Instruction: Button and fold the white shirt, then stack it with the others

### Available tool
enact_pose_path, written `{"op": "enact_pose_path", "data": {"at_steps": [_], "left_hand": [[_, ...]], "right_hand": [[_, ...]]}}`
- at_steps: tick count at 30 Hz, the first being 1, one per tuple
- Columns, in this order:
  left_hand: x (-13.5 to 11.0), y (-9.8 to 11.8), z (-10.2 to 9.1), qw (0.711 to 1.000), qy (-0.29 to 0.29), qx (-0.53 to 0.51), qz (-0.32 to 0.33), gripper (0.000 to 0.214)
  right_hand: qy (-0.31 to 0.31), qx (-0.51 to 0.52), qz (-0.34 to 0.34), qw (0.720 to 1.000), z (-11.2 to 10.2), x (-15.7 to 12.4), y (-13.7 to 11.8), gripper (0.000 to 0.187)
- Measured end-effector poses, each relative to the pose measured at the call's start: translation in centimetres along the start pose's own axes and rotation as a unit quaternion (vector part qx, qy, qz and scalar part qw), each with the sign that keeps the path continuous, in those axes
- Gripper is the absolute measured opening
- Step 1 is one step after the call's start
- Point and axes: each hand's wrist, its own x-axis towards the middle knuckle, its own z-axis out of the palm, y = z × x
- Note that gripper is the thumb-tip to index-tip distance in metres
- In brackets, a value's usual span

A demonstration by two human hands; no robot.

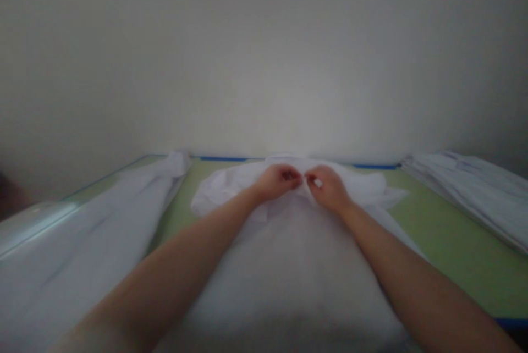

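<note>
A white garment [289,254] lies spread down the middle of a green table [449,232], its far end bunched near the wall. My left hand [278,181] and my right hand [328,187] meet at that far end, fingers curled and pinching the cloth close together at the middle. Both forearms stretch out over the garment. What exactly sits between the fingertips is too blurred to make out.
More white cloth [82,243] lies along the table's left side. A folded pale pile [474,188] rests at the right. Blue tape [223,159] edges the table's far side against a plain wall [264,56].
</note>
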Motion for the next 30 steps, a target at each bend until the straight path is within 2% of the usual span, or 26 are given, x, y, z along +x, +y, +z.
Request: {"op": "enact_pose_path", "data": {"at_steps": [3,5,8,11,13,16,17,20,22,26,30], "left_hand": [[-0.1,0.6,0.1,0.996,0.024,0.061,0.056,0.024],[-0.3,0.8,0.2,0.993,0.032,0.07,0.091,0.021],[-0.4,1.0,0.5,0.99,0.048,0.071,0.116,0.016],[-0.5,1.0,0.7,0.986,0.048,0.089,0.131,0.012],[-0.6,0.9,0.7,0.986,0.035,0.106,0.127,0.013],[-0.6,0.6,0.2,0.985,0.032,0.119,0.117,0.019],[-0.6,0.5,0.0,0.985,0.038,0.119,0.118,0.022],[-0.5,0.6,-0.5,0.986,0.047,0.113,0.117,0.034],[-0.4,0.8,-0.7,0.986,0.035,0.125,0.105,0.033],[-0.3,0.8,-1.0,0.982,0.044,0.169,0.065,0.028],[-0.2,-0.4,-1.1,0.977,0.016,0.21,0.036,0.032]], "right_hand": [[0.017,0.018,0.057,0.998,0.3,-0.1,0.2,0.03],[0.003,0.043,0.104,0.994,0.7,-0.2,0.4,0.038],[-0.041,0.116,0.154,0.98,1.2,-0.3,0.4,0.027],[-0.093,0.207,0.142,0.964,1.2,-0.2,-0.1,0.035],[-0.139,0.221,0.114,0.959,0.9,-0.2,-0.4,0.041],[-0.207,0.128,0.064,0.968,0.2,-0.3,-0.9,0.078],[-0.223,0.087,0.051,0.97,0.0,-0.4,-1.0,0.085],[-0.239,0.002,0.031,0.971,0.0,-0.6,-1.1,0.078],[-0.228,-0.018,0.028,0.973,0.3,-0.7,-1.1,0.072],[-0.174,-0.036,0.062,0.982,0.6,-0.8,-0.7,0.064],[-0.114,-0.011,0.101,0.988,0.5,-0.4,0.1,0.036]]}}
